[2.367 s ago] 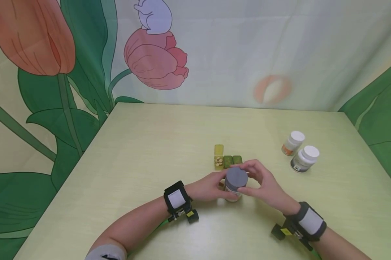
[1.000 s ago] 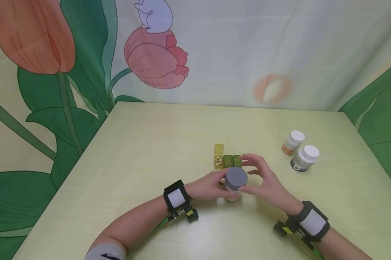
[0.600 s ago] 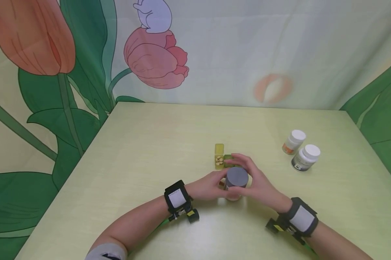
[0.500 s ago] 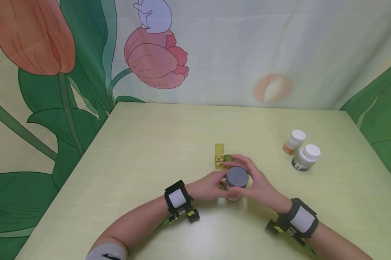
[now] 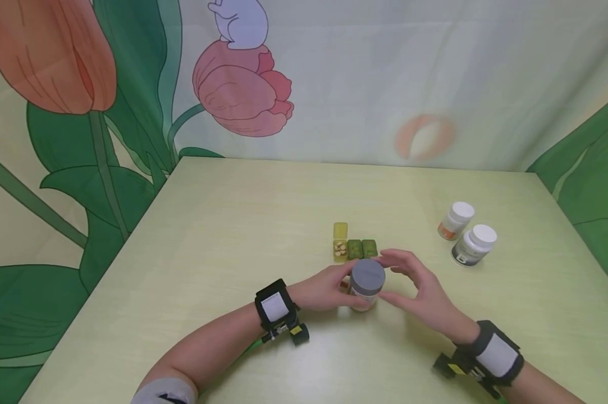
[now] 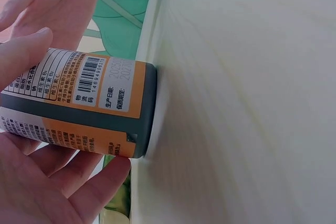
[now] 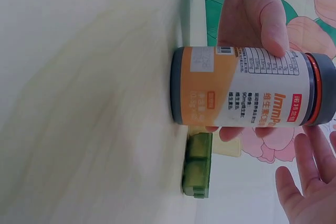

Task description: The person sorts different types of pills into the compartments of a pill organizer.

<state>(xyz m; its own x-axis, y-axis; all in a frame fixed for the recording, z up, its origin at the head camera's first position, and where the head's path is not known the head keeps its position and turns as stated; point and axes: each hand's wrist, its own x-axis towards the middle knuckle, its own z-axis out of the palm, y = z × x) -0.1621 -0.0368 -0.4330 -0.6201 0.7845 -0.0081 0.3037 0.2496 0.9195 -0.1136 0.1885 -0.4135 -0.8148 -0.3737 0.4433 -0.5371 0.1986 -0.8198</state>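
Observation:
A vitamin bottle [image 7: 244, 87] with an orange and white label and dark grey cap [image 5: 368, 276] stands upright at the table's front middle. My left hand [image 5: 329, 289] grips its body, thumb in front and fingers behind. Around the cap's right side my right hand [image 5: 422, 292] is spread. Its index fingertip is at the cap's far edge, its thumb tip by the near rim; firm contact cannot be told. An orange-red ring shows under the cap in the right wrist view. Behind the bottle lies a small pill box [image 5: 361, 248], one yellow compartment [image 5: 340, 249] open with tablets inside.
Two white-capped bottles stand at the right rear: one orange-labelled [image 5: 455, 221], one dark-labelled [image 5: 474, 247]. The pale wooden table [image 5: 243, 213] runs back to a printed cloth [image 5: 354, 78] hanging behind it.
My right hand closed in over the cap about half a second ago. Now it has drawn back to the right, its fingers wider apart. The left hand and bottle have kept their place.

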